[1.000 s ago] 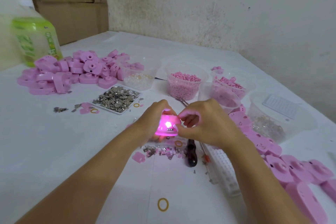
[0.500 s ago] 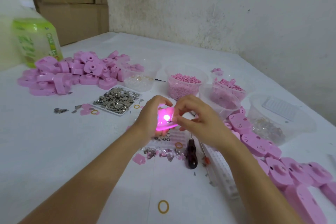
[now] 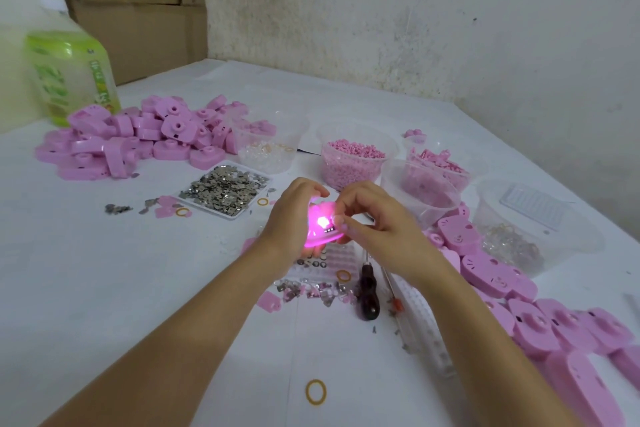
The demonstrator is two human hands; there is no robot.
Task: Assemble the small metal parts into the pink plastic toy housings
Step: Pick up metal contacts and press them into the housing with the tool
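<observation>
Gripping the glowing pink housing (image 3: 323, 224): left hand (image 3: 294, 218) and, seemingly, right hand (image 3: 377, 229).

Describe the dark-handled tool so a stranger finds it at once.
Find the glowing pink housing held over the white table. The tool lies just nearer the camera, below the right hand. Its dark brown handle is the only dark thing among pink parts.

Your left forearm (image 3: 194, 322) and right forearm (image 3: 485, 322) come in from the near edge and converge mid-scene, bare. Left hand (image 3: 294, 218) cups the pink housing (image 3: 323, 224), fingers curled over its top. Right hand (image 3: 377, 222) pinches its right side, fingers bent.
</observation>
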